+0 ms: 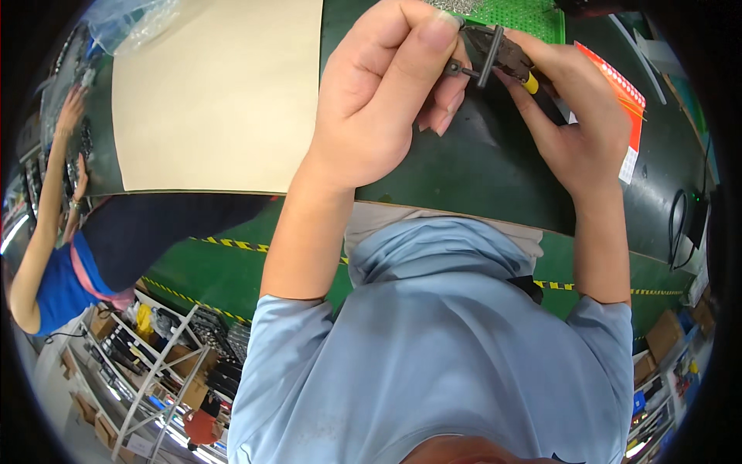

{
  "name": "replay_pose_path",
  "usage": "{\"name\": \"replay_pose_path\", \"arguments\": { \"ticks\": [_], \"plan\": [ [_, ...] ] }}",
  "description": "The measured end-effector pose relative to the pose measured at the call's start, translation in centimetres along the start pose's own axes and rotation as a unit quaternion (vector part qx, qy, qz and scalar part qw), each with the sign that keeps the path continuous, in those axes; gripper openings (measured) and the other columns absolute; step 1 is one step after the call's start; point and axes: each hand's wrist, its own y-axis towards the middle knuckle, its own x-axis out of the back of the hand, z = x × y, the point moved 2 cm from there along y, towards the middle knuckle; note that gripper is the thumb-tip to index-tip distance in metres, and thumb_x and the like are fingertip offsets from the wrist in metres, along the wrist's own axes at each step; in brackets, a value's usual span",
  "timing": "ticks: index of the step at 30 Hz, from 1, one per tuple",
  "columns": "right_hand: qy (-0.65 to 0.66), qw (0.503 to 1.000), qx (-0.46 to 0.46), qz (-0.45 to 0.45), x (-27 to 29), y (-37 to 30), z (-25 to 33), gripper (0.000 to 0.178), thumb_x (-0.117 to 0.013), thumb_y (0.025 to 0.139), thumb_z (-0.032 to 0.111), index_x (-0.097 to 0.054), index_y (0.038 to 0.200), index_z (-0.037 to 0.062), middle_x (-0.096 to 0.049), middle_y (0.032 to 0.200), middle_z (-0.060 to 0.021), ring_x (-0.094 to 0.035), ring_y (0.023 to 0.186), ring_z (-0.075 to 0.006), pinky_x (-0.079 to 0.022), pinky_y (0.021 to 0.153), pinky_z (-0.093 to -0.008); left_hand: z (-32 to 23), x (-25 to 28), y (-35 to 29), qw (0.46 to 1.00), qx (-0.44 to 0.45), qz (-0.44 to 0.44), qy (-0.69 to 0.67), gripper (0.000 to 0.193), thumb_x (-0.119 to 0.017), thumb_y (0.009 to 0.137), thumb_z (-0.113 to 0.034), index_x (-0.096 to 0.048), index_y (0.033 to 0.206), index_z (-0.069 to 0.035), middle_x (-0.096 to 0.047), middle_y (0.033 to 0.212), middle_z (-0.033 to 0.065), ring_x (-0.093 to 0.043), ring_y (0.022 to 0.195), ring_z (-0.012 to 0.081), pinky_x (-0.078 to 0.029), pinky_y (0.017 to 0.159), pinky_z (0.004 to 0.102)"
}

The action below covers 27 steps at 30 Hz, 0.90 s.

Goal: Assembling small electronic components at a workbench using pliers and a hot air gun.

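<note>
1. Head view: the left hand (386, 93) pinched a small dark metal part (473, 62) between thumb and fingertips, at about one o'clock in the picture.
2. The part's short stem ran roughly from nine to three o'clock, its flat cross-piece standing almost upright across it.
3. The right hand (576, 116) was closed around a dark tool with a yellow band (514, 62), whose long axis ran from ten o'clock down to four; its tip met the part.
4. One tan cardboard sheet (216, 93) lay on the dark green bench (479, 170) at eleven o'clock, with one clear plastic bag (127, 23) touching its far corner.
5. One green perforated tray (525, 15) sat at twelve o'clock, one orange-red card with a white label (630, 116) at two.
6. Another person (58, 255) worked at nine o'clock.
</note>
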Motion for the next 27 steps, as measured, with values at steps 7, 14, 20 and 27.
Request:
{"name": "replay_pose_path", "arguments": {
  "ticks": [7, 14, 20, 27],
  "plan": [
    [0.014, 0.998, 0.003, 0.055, 0.6, 0.9, 0.0, 0.048, -0.077, 0.074, -0.011, -0.071, 0.119, 0.005, -0.07, 0.101, -0.0079, -0.064, 0.084, -0.0201, -0.052, 0.071, -0.0297, 0.6, 0.5, -0.3, 0.995, -0.095, -0.014, 0.032, 0.015, -0.043, 0.11, -0.012, -0.048, 0.1, -0.001, -0.054, 0.073, 0.005, -0.048, 0.058, 0.0079, -0.041, 0.054, 0.0201],
    [0.035, 0.996, 0.04, 0.066, 0.4, 1.3, 1.0, 0.048, -0.077, 0.072, -0.011, -0.071, 0.118, 0.0031, -0.069, 0.101, -0.0082, -0.064, 0.085, -0.0217, -0.053, 0.074, -0.031, 0.2, 0.6, -0.3, 0.995, -0.084, -0.048, 0.018, 0.015, -0.042, 0.11, -0.011, -0.048, 0.101, -0.002, -0.055, 0.075, 0.0053, -0.048, 0.058, 0.0075, -0.041, 0.053, 0.0198],
    [0.061, 0.996, 0.001, 0.07, 0.6, 1.4, 1.2, 0.048, -0.077, 0.072, -0.009, -0.071, 0.118, 0.0038, -0.069, 0.099, -0.0081, -0.065, 0.086, -0.0235, -0.052, 0.076, -0.0325, 0.3, 0.4, -0.1, 0.996, -0.061, -0.071, -0.003, 0.016, -0.042, 0.111, -0.013, -0.048, 0.101, -0.002, -0.054, 0.073, 0.0042, -0.048, 0.058, 0.0069, -0.04, 0.053, 0.0195],
    [0.04, 0.996, 0.003, 0.079, 0.6, 0.5, 0.8, 0.048, -0.077, 0.073, -0.007, -0.071, 0.119, 0.0061, -0.069, 0.099, -0.0081, -0.065, 0.087, -0.0226, -0.052, 0.076, -0.0318, 0.6, -0.3, -0.3, 0.997, -0.043, -0.054, -0.024, 0.017, -0.041, 0.111, -0.015, -0.047, 0.099, -0.003, -0.05, 0.071, 0.0022, -0.044, 0.056, 0.0063, -0.038, 0.052, 0.0194]
  ]
}}
